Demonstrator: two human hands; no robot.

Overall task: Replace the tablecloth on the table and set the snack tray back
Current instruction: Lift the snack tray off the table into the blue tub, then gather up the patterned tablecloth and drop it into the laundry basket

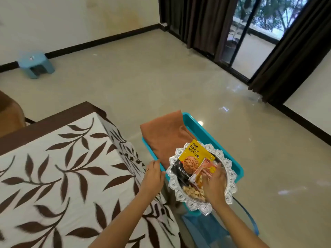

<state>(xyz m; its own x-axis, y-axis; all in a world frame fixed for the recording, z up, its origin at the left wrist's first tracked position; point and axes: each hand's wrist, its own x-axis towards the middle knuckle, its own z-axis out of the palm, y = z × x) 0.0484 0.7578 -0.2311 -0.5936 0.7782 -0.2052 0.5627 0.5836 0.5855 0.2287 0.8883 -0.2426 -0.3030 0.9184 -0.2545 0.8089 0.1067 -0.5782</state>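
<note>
Snack tray w/ nut packets sits on teal stool, over folded brown cloth, beside table w/ leaf-print tablecloth. Left hand open at tray's left rim. Right hand on packets; grip can't be determined.

Both bare forearms reach forward from the bottom edge of the view, angling up and to the right. The left hand is seen from the back, fingers held together and pointing away, a ring on one finger; whether it grips anything cannot be told. The right hand is palm down, its fingers spread and curled downward, fingertips blurred. The right wrist is bent slightly. The two hands are near each other, not touching.
</note>
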